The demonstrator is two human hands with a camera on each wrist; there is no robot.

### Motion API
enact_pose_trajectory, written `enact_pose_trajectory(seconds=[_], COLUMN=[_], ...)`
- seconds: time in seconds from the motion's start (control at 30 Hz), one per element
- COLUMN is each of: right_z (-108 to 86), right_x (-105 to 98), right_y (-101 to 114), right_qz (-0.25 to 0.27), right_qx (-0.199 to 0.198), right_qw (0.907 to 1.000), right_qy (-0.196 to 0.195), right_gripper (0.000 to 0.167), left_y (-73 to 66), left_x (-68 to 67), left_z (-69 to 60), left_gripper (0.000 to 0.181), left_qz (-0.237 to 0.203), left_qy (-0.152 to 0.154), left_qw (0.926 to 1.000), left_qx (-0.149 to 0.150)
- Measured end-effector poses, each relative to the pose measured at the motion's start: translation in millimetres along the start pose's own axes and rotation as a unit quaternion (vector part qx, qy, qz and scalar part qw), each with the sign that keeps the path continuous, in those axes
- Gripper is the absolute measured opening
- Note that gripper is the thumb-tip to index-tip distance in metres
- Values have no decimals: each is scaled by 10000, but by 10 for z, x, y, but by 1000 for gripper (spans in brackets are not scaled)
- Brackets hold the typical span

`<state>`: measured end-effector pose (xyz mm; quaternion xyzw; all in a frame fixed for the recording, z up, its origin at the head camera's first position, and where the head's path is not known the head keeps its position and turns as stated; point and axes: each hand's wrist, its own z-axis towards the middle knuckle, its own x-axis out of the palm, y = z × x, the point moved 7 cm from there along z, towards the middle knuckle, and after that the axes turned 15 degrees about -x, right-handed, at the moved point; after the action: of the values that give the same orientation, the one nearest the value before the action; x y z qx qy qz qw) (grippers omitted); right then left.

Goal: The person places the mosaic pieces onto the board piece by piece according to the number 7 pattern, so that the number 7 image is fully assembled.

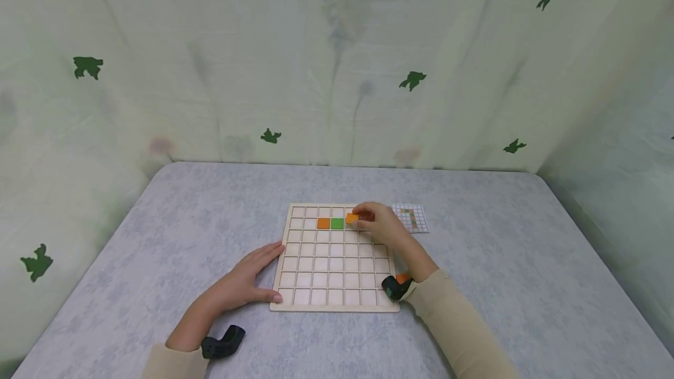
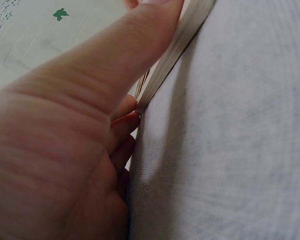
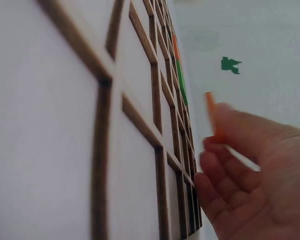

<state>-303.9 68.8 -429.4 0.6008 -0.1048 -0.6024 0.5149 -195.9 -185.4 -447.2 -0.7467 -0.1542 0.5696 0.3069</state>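
A wooden grid board lies flat on the table, with an orange tile and a green tile side by side in its second row. My right hand pinches a lighter orange square tile between thumb and fingers. That tile is held just above the board, to the right of the green one; in the right wrist view the pinched tile is tilted clear of the grid. Along the board's left edge, my left hand rests with extended fingers and thumb touching the frame.
A small printed card with a coloured grid pattern lies beyond the board's upper right corner. Another orange piece is partly hidden by the right wrist, at the board's right side. A patterned curtain hangs behind the grey table.
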Motion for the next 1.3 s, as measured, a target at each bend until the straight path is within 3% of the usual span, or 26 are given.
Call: enact_pose_trajectory(seconds=[0.13, 0.4, 0.53, 0.73, 1.03, 1.3], right_z=[-8, 27, 48, 16, -259, -692], right_x=[55, 79, 93, 13, -392, -643], right_y=[-68, 3, 19, 25, 302, 288], right_qz=[-236, -417, -420, -239, -36, -409], right_qx=[-21, -413, -279, 22, -534, -679], right_qw=[9993, 9973, 9973, 9990, 9985, 9966], right_qy=[286, 452, 526, 371, -94, -222], right_gripper=[21, 18, 19, 34, 45, 44], left_y=[-5, -27, -16, -3, 7, -3], left_x=[-1, -17, -24, -15, 3, 2], left_z=[1, -10, -16, -11, -6, -4], left_gripper=[100, 98, 99, 100, 100, 101], left_qz=[-12, -19, -24, -29, 3, 0], left_qy=[13, -38, -5, 29, 14, 14], left_qw=[10000, 9999, 10000, 10000, 10000, 10000], left_qx=[22, 113, 31, 23, 48, 27])
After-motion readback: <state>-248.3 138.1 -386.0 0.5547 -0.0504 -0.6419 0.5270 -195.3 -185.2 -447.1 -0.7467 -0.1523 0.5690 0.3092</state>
